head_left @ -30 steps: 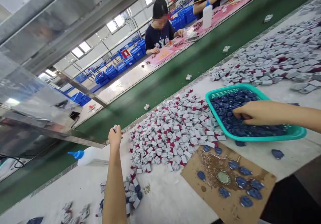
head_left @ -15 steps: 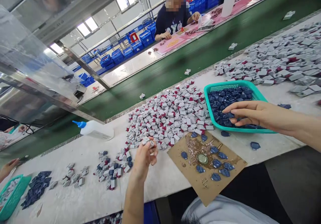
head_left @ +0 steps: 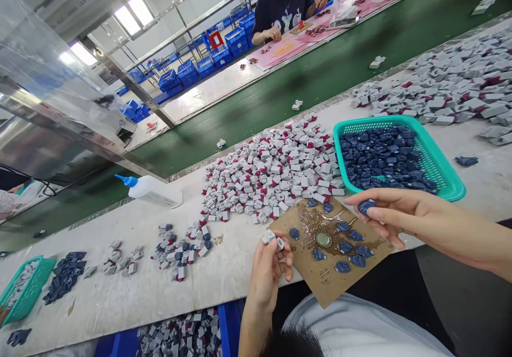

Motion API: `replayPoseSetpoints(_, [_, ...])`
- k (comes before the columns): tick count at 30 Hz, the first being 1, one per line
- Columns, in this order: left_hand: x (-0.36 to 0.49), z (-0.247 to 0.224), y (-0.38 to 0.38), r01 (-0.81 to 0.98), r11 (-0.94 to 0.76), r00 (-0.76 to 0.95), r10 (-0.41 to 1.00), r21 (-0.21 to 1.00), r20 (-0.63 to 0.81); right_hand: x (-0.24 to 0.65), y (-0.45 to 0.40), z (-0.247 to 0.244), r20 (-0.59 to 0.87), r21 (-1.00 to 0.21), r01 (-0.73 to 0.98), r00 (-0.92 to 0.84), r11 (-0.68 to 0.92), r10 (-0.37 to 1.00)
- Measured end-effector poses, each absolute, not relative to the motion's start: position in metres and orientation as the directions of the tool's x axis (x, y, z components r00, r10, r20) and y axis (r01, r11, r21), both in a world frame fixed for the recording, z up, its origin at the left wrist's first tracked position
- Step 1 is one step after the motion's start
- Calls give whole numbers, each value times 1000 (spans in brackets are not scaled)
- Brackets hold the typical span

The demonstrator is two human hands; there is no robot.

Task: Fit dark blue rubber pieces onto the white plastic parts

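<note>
My left hand (head_left: 272,261) pinches a small light-grey plastic piece (head_left: 273,239) at the near left edge of a brown cardboard sheet (head_left: 332,285). Between thumb and fingers of my right hand (head_left: 400,213) is a dark blue plastic piece (head_left: 365,206), held over the sheet's right side. Several similar blue pieces lie on the cardboard around a round cap (head_left: 324,239) in a wet, shiny patch. Just beyond my right hand stands a green basket (head_left: 454,178) full of dark blue pieces. A large heap of grey and dark red pieces (head_left: 272,170) lies beyond my left hand.
A white bottle with a blue tip (head_left: 156,191) lies on its side. Small groups of parts (head_left: 184,250) and another green basket (head_left: 34,293) are on the left. A green conveyor belt (head_left: 256,114) runs behind; a co-worker (head_left: 284,5) sits across it. A blue bin (head_left: 230,327) is below.
My right hand has come out of the basket toward me with a blue piece. My left hand, still pinching the grey piece, has moved right to the cardboard. The view has shifted slightly.
</note>
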State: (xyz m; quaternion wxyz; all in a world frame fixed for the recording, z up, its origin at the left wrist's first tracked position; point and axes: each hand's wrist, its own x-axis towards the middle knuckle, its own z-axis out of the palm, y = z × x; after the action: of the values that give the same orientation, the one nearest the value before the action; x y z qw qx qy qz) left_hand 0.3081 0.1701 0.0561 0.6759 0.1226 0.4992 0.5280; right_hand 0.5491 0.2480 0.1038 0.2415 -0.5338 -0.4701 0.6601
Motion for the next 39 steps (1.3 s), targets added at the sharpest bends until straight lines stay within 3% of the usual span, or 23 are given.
replayPoseSetpoints(6, [300,60,172,-572,375,-106,848,729,-520,537,238,105,-427,-904,155,-271,-399,863])
replayPoseSetpoints(14, [301,55,163,-608,365,-68,861,705,-504,551,245,79,-417,-906,238,-356,-350,836])
replayPoseSetpoints(20, [306,52,159,-484,295,-204,877,824,-434,541,237,67,-411,-911,196,-468,-362,782])
replayPoseSetpoints(23, [311,53,160,-516,298,-213,863,803,-457,539,238,57,-323,-904,417,-516,-97,793])
replayPoseSetpoints(25, [313,54,161,-556,285,-217,857,781,-467,538,241,51,-226,-798,573,-571,186,789])
replayPoseSetpoints(28, [315,56,161,-597,249,-235,855,763,-463,535,250,41,-176,-663,600,-705,447,687])
replayPoseSetpoints(31, [315,56,159,-618,239,-255,840,749,-478,527,257,31,-168,-626,565,-770,537,615])
replayPoseSetpoints(39, [311,53,151,-621,255,-245,835,741,-492,513,252,17,-134,-505,607,-757,613,639])
